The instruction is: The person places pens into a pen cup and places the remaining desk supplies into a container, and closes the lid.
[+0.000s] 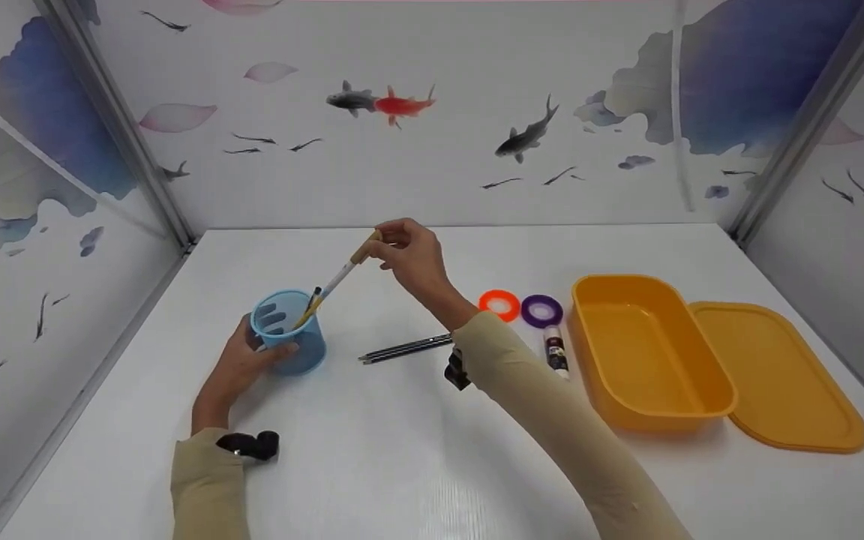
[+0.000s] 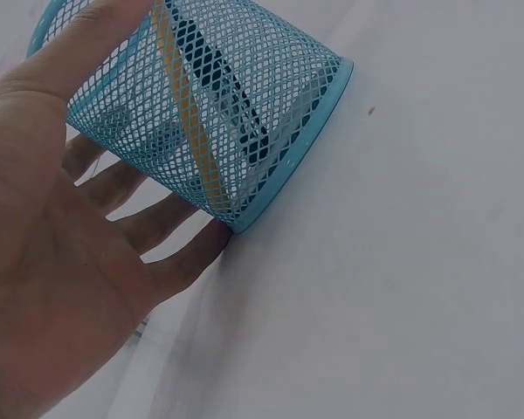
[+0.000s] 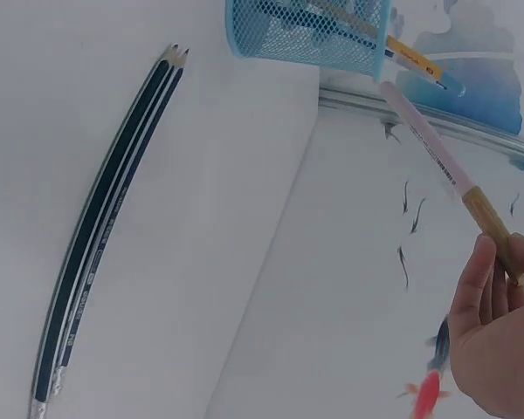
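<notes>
My left hand (image 1: 241, 364) grips a light blue mesh pen holder (image 2: 244, 96), thumb on one side and fingers spread round the other. A yellow pen (image 3: 419, 63) and a dark stick-like item (image 1: 316, 295) lean inside it. Above the holder, my right hand (image 1: 413, 259) pinches a pen-like stick (image 3: 432, 144) by its tan end. Its pale barrel carries small print and slants down, the lower end right by the holder's rim. Two dark striped pencils (image 3: 105, 218) lie side by side on the white table (image 1: 372, 450), partly behind the right sleeve in the head view.
Right of the pencils lie an orange ring (image 1: 482, 303), a purple ring (image 1: 526, 309) and a small white-capped tube (image 1: 556, 351). Beyond them stand a deep yellow-orange box (image 1: 634, 345) and its flat lid (image 1: 792, 375). Printed panels (image 1: 432, 180) wall the table's back and sides.
</notes>
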The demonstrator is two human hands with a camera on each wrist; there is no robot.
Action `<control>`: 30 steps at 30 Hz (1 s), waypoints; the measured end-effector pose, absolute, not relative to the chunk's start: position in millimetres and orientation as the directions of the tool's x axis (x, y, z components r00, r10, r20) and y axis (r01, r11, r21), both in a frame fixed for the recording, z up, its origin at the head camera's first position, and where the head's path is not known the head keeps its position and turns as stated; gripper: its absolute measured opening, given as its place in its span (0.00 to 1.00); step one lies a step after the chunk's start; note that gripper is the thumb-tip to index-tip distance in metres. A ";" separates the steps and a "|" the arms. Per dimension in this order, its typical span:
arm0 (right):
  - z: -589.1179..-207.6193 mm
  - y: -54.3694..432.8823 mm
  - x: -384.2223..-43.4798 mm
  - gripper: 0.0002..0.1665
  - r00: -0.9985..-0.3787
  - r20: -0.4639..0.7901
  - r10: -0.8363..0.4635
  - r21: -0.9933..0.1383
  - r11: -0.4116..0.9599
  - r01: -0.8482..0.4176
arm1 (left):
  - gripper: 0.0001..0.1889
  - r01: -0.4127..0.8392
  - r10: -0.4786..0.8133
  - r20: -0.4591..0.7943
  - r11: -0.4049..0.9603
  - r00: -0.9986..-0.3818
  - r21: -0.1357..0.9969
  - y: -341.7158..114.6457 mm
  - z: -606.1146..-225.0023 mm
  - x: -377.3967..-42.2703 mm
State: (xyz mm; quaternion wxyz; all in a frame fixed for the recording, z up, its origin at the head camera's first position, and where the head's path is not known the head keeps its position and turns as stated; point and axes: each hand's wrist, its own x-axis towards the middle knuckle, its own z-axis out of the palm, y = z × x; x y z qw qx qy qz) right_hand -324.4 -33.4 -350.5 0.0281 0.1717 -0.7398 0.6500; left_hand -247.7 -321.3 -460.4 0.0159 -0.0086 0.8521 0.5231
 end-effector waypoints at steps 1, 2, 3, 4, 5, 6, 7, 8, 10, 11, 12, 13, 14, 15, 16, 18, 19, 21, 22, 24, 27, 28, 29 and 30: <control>-349.0 -35.1 -324.1 0.18 -0.939 0.268 -0.216 -0.952 0.092 -0.293 | 0.53 -0.031 0.001 -0.035 0.449 -0.999 0.893 -321.1 -460.4 -248.2; -347.9 -36.8 -323.8 0.18 -0.939 0.270 -0.213 -0.952 0.088 -0.294 | 0.53 -0.029 0.003 -0.034 0.447 -0.999 0.894 -321.0 -460.3 -248.8; -347.3 -38.4 -323.6 0.18 -0.940 0.271 -0.208 -0.952 0.086 -0.294 | 0.53 -0.026 0.005 -0.031 0.444 -0.999 0.896 -320.9 -460.3 -249.4; -346.9 -40.0 -323.3 0.17 -0.941 0.273 -0.202 -0.952 0.083 -0.294 | 0.53 -0.020 0.008 -0.027 0.441 -1.000 0.897 -320.6 -460.3 -250.0; -346.9 -41.5 -322.9 0.17 -0.941 0.276 -0.196 -0.952 0.078 -0.295 | 0.53 -0.017 0.010 -0.024 0.439 -1.000 0.899 -320.4 -460.4 -250.4; -347.2 -43.1 -322.6 0.17 -0.941 0.279 -0.192 -0.952 0.074 -0.297 | 0.53 -0.016 0.010 -0.023 0.436 -1.000 0.900 -320.3 -460.5 -250.6; -347.8 -44.6 -322.2 0.17 -0.940 0.283 -0.190 -0.952 0.068 -0.300 | 0.52 -0.016 0.011 -0.024 0.432 -1.000 0.902 -320.3 -460.6 -250.8; -348.4 -46.1 -321.5 0.17 -0.939 0.287 -0.192 -0.951 0.063 -0.303 | 0.52 -0.015 0.012 -0.022 0.432 -1.000 0.902 -320.3 -460.7 -250.7; -350.1 -49.1 -319.8 0.18 -0.935 0.294 -0.200 -0.949 0.054 -0.310 | 0.52 -0.020 0.007 -0.025 0.429 -1.000 0.903 -320.4 -461.0 -250.4; -351.1 -50.5 -318.8 0.18 -0.933 0.295 -0.205 -0.949 0.053 -0.312 | 0.52 -0.024 0.004 -0.029 0.429 -1.000 0.903 -320.5 -461.2 -250.3; -352.1 -51.9 -317.9 0.19 -0.932 0.295 -0.210 -0.949 0.050 -0.312 | 0.52 -0.028 0.003 -0.033 0.429 -0.999 0.903 -320.8 -461.4 -250.2; -353.4 -53.3 -317.1 0.19 -0.930 0.298 -0.215 -0.948 0.049 -0.314 | 0.52 -0.031 0.002 -0.035 0.431 -0.999 0.902 -321.1 -461.6 -250.2; -354.4 -54.7 -316.3 0.19 -0.929 0.298 -0.218 -0.948 0.048 -0.316 | 0.52 -0.031 0.001 -0.035 0.433 -0.999 0.901 -321.3 -461.7 -250.2; -355.5 -56.1 -315.7 0.19 -0.928 0.299 -0.221 -0.948 0.045 -0.316 | 0.52 -0.035 -0.001 -0.038 0.433 -0.999 0.901 -321.6 -461.7 -250.3; -356.6 -57.4 -315.0 0.18 -0.928 0.299 -0.224 -0.948 0.045 -0.316 | 0.53 -0.036 -0.002 -0.039 0.436 -0.999 0.899 -321.7 -461.7 -250.3; -359.0 -60.2 -313.6 0.17 -0.925 0.299 -0.235 -0.948 0.043 -0.317 | 0.53 -0.037 -0.002 -0.041 0.442 -0.999 0.896 -322.2 -461.6 -250.4; -360.5 -61.7 -313.2 0.17 -0.923 0.300 -0.240 -0.946 0.047 -0.319 | 0.53 -0.040 -0.004 -0.043 0.446 -0.999 0.894 -322.4 -461.4 -250.5; -363.6 -64.5 -312.1 0.16 -0.921 0.298 -0.250 -0.946 0.054 -0.321 | 0.53 -0.044 -0.006 -0.046 0.448 -0.999 0.893 -322.5 -461.0 -250.8; -365.3 -65.8 -311.4 0.16 -0.920 0.297 -0.255 -0.945 0.058 -0.321 | 0.53 -0.047 -0.007 -0.049 0.449 -0.999 0.892 -322.5 -460.9 -251.0; -368.8 -68.4 -310.4 0.16 -0.919 0.294 -0.264 -0.945 0.062 -0.320 | 0.53 -0.050 -0.007 -0.053 0.449 -0.999 0.892 -322.3 -460.9 -251.4; -373.4 -72.4 -308.7 0.15 -0.916 0.285 -0.282 -0.949 0.053 -0.311 | 0.53 -0.051 -0.007 -0.053 0.446 -0.999 0.894 -322.0 -461.2 -251.5; -374.6 -73.6 -307.9 0.15 -0.916 0.278 -0.290 -0.951 0.051 -0.305 | 0.53 -0.052 -0.008 -0.055 0.445 -0.998 0.894 -322.0 -461.3 -251.4; -375.7 -75.1 -307.4 0.15 -0.916 0.270 -0.296 -0.954 0.048 -0.296 | 0.53 -0.054 -0.008 -0.056 0.445 -0.998 0.894 -322.1 -461.4 -251.3; -376.8 -76.6 -306.7 0.15 -0.917 0.262 -0.301 -0.957 0.046 -0.288 | 0.53 -0.055 -0.009 -0.057 0.446 -0.998 0.893 -322.3 -461.6 -251.2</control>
